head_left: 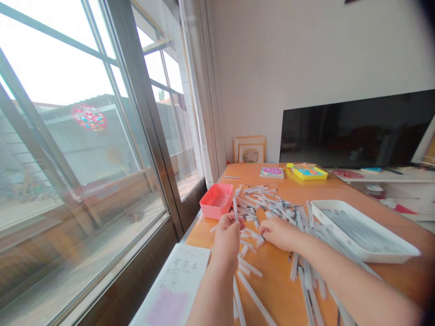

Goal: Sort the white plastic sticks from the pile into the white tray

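Observation:
My left hand is closed around a translucent white pen barrel, which points upward just right of a pink plastic basket. To its right, my right hand rests low over the table among loose pen parts, its fingers drawn together. A small dark tip shows at those fingertips, but what they pinch is too small to make out. Beyond both hands spreads a heap of pen parts, clear and white barrels mixed with black pieces. More pale barrels lie between my forearms.
A white tray of grey, translucent pen pieces stands at the right. A writing booklet lies at the left edge by the window. Farther back on the wooden table are a purple-pink booklet and a yellow box.

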`<state>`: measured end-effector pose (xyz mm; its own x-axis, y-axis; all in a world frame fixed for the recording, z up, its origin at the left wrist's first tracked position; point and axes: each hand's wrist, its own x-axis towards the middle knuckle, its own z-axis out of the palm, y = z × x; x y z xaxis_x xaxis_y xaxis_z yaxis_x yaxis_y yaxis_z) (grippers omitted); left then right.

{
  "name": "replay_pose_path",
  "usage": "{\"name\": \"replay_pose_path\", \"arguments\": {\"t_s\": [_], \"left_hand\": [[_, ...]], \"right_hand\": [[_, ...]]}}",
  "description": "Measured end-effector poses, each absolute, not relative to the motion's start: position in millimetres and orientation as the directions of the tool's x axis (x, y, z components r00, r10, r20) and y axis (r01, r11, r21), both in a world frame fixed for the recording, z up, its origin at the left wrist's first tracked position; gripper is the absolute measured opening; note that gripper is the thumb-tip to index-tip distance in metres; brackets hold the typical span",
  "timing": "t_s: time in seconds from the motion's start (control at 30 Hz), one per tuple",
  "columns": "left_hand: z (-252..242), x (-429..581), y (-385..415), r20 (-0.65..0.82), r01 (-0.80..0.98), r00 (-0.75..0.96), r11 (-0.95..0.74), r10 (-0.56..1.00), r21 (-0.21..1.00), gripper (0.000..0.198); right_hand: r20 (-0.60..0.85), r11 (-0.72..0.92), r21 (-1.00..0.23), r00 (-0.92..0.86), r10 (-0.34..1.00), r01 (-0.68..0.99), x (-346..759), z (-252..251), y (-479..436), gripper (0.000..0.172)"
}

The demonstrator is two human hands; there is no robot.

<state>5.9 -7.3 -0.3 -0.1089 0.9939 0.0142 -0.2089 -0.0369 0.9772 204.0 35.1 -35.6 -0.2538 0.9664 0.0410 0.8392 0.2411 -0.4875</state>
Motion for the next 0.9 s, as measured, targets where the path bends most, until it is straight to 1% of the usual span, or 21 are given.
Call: {"name": "replay_pose_path", "arguments": {"t_s": [0.13,0.23,0.33,0.4,0.5,0.57,0.63,0.67,0.7,0.77,0.9], "left_hand": [[2.3,9.1,-10.3,0.001,-0.228,-0.082,-0.020,0.997,0.974,0.026],[4.3,12.0,-12.7,0.000,-0.239,-0.072,-0.017,0.997,0.971,0.029],[6.3,14.2,-15.8,0.001,-0.236,-0.046,-0.011,0.999,0.972,0.028],[7.5,15.7,-18.4,0.007,-0.220,-0.015,-0.010,1.000,0.975,0.030],[7.6,19.7,-22.2,0.021,-0.185,0.053,-0.011,0.998,0.983,0.030],[6.1,24.2,-24.5,0.030,-0.183,0.121,-0.007,0.992,0.983,0.027],[4.0,29.5,-27.0,0.038,-0.193,0.193,0.000,0.980,0.981,0.025],[3.0,32.2,-28.3,0.039,-0.196,0.224,0.006,0.974,0.981,0.024],[2.1,34.7,-29.6,0.039,-0.196,0.250,0.011,0.967,0.980,0.023],[0.9,39.0,-32.0,0.041,-0.195,0.292,0.017,0.956,0.981,0.020],[-1.7,43.4,-35.1,0.062,-0.187,0.354,0.006,0.933,0.982,0.013]], "right_hand": [[0.048,0.258,-0.465,-0.267,0.963,0.847,200.4,-36.3,30.5,0.022],[0.070,0.264,-0.479,-0.264,0.962,0.837,199.1,-34.6,26.6,0.017],[0.089,0.256,-0.525,-0.247,0.965,0.811,200.3,-30.6,22.1,0.011],[0.102,0.239,-0.572,-0.221,0.970,0.785,203.1,-25.9,17.5,0.010],[0.106,0.192,-0.653,-0.163,0.981,0.733,210.4,-13.2,5.8,0.018],[0.081,0.125,-0.771,-0.099,0.992,0.624,216.8,-0.7,-5.4,0.024],[0.044,0.053,-0.916,-0.032,0.999,0.398,223.7,13.3,-17.7,0.024],[0.037,0.037,-0.956,-0.007,0.999,0.292,227.1,20.0,-23.5,0.025],[0.035,0.033,-0.978,0.009,0.999,0.205,230.4,26.1,-28.7,0.025],[0.053,0.050,-0.990,0.018,0.998,0.133,236.2,36.2,-36.7,0.025],[0.087,0.085,-0.989,0.006,0.996,0.119,243.3,47.4,-42.7,0.022]]}}
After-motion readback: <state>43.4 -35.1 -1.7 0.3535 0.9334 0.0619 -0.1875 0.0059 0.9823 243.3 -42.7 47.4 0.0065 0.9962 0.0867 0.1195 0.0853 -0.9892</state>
